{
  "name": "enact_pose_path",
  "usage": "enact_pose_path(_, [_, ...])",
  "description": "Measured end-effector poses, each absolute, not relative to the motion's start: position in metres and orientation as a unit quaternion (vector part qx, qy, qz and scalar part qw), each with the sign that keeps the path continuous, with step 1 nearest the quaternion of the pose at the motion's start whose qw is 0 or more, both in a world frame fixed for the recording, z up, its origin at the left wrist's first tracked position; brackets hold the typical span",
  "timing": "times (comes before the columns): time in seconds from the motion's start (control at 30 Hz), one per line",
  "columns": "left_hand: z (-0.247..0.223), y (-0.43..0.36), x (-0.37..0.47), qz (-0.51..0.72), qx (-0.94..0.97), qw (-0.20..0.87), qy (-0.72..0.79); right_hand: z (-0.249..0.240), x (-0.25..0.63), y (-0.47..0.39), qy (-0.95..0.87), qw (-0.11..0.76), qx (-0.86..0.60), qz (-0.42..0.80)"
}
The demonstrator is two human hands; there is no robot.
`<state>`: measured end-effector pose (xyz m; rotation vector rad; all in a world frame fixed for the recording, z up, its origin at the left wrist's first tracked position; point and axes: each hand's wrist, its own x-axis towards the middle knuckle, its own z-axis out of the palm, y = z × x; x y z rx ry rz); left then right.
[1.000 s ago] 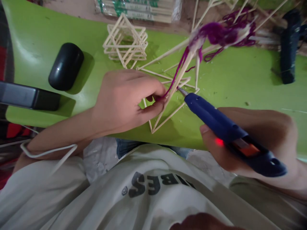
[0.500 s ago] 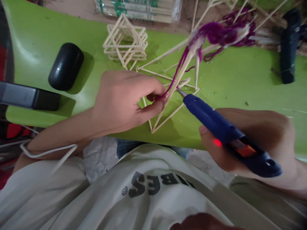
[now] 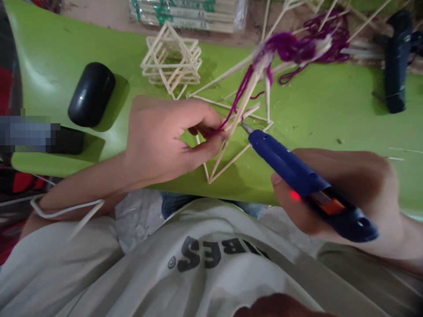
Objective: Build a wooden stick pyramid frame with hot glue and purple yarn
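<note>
My left hand (image 3: 175,136) pinches a strand of purple yarn (image 3: 236,99) against a wooden stick frame (image 3: 243,103) made of thin sticks. Purple yarn is wrapped round the top joint of this frame, and loose strands hang from it. In my right hand (image 3: 343,189) is a blue glue gun (image 3: 297,171), gripped round its body with a red light glowing near the thumb. Its metal nozzle points up and left, close beside a stick with a small purple spot on it. Whether the nozzle touches the stick I cannot tell.
On the green table (image 3: 39,48) lie a black rounded case (image 3: 91,93) and a dark box-shaped object (image 3: 68,140) at the left. A stack of star-shaped stick pieces (image 3: 172,59), a packet of sticks (image 3: 188,13), tangled purple yarn (image 3: 339,35) and a dark tool (image 3: 396,61) lie farther back.
The glue gun and my right hand have shifted slightly left. My left hand and the stick frame have also moved a little left, with the yarn still pinched.
</note>
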<state>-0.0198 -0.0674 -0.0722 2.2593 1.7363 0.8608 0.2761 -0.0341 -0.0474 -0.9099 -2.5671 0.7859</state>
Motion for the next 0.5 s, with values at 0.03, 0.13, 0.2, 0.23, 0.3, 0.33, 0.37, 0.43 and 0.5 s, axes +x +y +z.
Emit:
enact_pose_path(0.03, [-0.072,-0.068,-0.02,0.29,0.756,0.079,0.582,-0.048,0.276,-0.034,-0.895,0.155,-0.315,0.276])
enact_pose_path(0.13, [-0.073,-0.066,-0.019,0.302,0.759,0.113,0.566,-0.049,0.276,-0.034,-0.891,0.154,-0.317,0.286])
enact_pose_path(0.2, [-0.076,-0.062,-0.02,0.347,0.754,0.157,0.536,-0.05,0.276,-0.033,-0.887,0.137,-0.318,0.305])
enact_pose_path(0.23, [-0.079,-0.06,-0.02,0.374,0.747,0.177,0.52,-0.05,0.276,-0.033,-0.887,0.131,-0.321,0.305])
enact_pose_path(0.3, [-0.083,-0.058,-0.019,0.417,0.73,0.202,0.502,-0.05,0.277,-0.033,-0.89,0.118,-0.325,0.296])
enact_pose_path(0.33, [-0.085,-0.057,-0.019,0.429,0.722,0.207,0.501,-0.049,0.277,-0.033,-0.892,0.11,-0.329,0.29])
enact_pose_path(0.37, [-0.086,-0.057,-0.018,0.434,0.715,0.212,0.506,-0.049,0.278,-0.033,-0.893,0.105,-0.331,0.286])
enact_pose_path(0.43, [-0.089,-0.058,-0.017,0.446,0.695,0.228,0.517,-0.047,0.279,-0.032,-0.889,0.087,-0.341,0.294])
enact_pose_path(0.5, [-0.09,-0.058,-0.016,0.463,0.675,0.248,0.518,-0.045,0.281,-0.032,-0.884,0.087,-0.351,0.296])
